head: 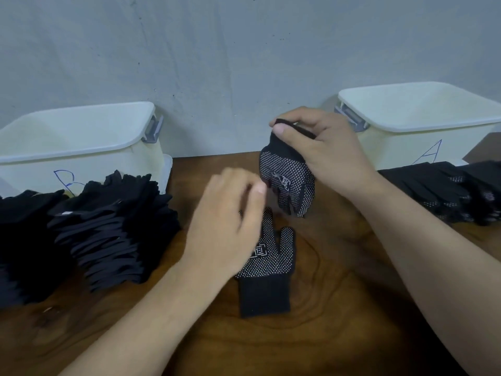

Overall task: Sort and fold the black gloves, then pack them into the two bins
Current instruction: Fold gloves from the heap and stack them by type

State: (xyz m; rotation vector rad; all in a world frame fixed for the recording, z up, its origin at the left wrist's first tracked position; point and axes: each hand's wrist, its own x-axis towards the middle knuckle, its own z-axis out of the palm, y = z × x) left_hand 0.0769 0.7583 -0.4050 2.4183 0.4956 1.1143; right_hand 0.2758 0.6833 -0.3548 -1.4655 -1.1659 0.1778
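black glove [288, 178] hangs upright from right hand [326, 149], cuff up, fingers down.

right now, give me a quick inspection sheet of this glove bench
surface: wooden table, bare wood between the piles
job's things: hanging glove; flat glove dots up; glove stacks left; glove pile right; bin B and bin A, no gloves seen inside
clutter: nothing seen
grippers: right hand pinches the hanging glove's cuff; left hand blurred beside it, grip unclear
cables: nothing seen
surroundings: grey wall
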